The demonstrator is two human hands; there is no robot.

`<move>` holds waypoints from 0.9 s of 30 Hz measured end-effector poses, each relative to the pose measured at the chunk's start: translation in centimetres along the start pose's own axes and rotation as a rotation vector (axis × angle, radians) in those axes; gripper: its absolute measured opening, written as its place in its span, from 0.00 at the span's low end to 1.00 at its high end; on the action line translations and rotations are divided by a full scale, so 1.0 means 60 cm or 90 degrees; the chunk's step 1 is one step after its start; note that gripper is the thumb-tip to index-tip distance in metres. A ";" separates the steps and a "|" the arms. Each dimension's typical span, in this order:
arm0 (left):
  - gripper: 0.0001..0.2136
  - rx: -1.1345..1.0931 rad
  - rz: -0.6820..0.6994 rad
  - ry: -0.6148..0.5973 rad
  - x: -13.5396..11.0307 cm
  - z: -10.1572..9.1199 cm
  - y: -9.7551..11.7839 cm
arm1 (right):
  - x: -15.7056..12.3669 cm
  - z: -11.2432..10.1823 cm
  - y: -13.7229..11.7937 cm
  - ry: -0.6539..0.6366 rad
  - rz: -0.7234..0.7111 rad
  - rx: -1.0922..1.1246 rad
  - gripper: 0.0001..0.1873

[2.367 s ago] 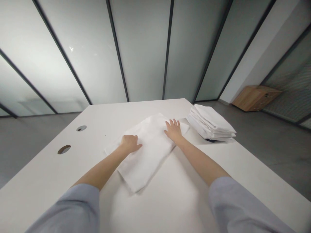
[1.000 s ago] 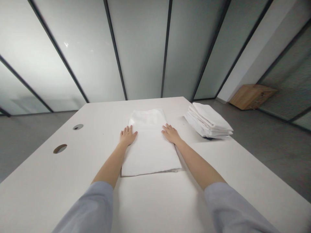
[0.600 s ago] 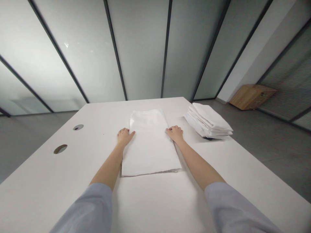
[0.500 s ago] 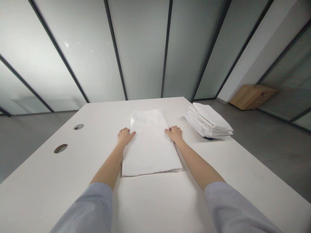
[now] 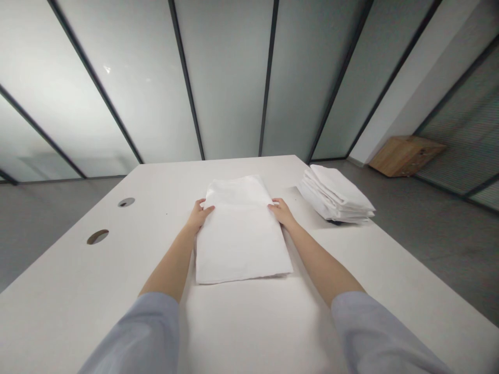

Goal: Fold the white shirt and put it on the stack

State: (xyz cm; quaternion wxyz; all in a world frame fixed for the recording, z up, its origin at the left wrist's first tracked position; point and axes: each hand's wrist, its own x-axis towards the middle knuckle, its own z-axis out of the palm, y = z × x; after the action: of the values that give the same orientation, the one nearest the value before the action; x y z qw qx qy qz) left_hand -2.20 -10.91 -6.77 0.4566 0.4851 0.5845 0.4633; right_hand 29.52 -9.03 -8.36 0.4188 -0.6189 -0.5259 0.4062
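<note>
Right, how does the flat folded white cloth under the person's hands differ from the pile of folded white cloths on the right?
The flat folded white cloth is one low piece; the pile of folded white cloths is a thick stack. The left hand and right hand touch the flat cloth's sides; neither touches the pile. The flat cloth lies centrally, the pile to the right. Both are folded white fabric on the white table.

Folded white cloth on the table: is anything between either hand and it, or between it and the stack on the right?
Nothing visible separates the hands from the folded white cloth: the left hand and right hand are at its side edges, touching it. Only the right hand lies between the cloth and the stack of folded white cloth.
</note>
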 end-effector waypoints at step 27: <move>0.24 0.521 0.395 0.163 0.057 -0.019 0.239 | 0.075 -0.093 -0.197 0.191 -0.484 -0.126 0.18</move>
State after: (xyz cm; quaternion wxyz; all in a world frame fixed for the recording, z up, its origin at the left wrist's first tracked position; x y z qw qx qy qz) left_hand -1.66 -6.19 7.24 -0.0034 0.7131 0.5978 0.3663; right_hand 31.67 -3.94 4.33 0.5493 -0.4704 -0.6865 0.0757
